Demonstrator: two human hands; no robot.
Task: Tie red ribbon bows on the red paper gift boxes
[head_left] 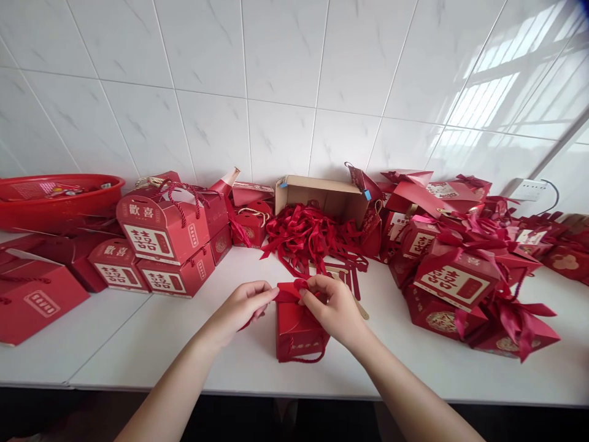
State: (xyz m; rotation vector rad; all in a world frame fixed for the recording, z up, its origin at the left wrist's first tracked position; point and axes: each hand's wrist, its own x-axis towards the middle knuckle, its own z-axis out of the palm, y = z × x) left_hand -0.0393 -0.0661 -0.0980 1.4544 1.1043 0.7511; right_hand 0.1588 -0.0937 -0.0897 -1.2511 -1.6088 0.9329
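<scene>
A small red gift box (pixel 299 334) stands on the white table near its front edge, a twisted red cord handle hanging down its front. At the box's upper left, my left hand (pixel 246 304) pinches a red ribbon (pixel 286 294), and a tail of it shows below the fingers. The fingers of my right hand (pixel 334 304) are closed on a loop of the ribbon above the box's top right. Part of the box is hidden behind my right hand.
Behind the box, loose red ribbons (pixel 308 236) spill from an open cardboard carton (pixel 322 191). Stacked red boxes (pixel 168 245) stand left, near a red plastic basket (pixel 69 209). More boxes with bows (pixel 455 279) are piled right. A white power strip (pixel 528 189) is by the tiled wall.
</scene>
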